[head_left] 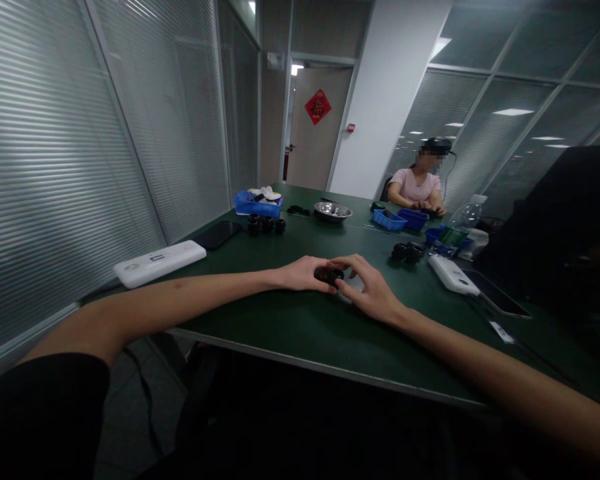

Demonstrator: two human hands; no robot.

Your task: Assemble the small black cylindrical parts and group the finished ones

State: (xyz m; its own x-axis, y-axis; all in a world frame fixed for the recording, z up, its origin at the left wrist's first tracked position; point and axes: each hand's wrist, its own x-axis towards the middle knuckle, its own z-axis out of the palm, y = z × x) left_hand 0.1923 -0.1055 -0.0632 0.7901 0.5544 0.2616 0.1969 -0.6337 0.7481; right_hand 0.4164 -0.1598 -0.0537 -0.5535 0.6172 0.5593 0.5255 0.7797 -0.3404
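Just above the green table [280,333], in front of me, a small black rounded part [329,275] sits between my two hands; its exact kind does not show. My left hand [306,273] is closed around its left side. From the right, the curved fingers and thumb of my right hand [373,290] grip its other end. A whitish patch [353,285] shows under my right palm, too blurred to name. Several similar black round parts [267,225] stand beyond my left hand, and more black parts [407,252] lie beyond my right.
On the left lie a white power bank [160,263] and a dark phone [219,235]. Farther back are a filled blue basket [258,203], a metal bowl [333,212] and blue trays [389,219]. A bottle [457,227] and another power bank [453,275] stand right. A person [417,183] sits opposite.
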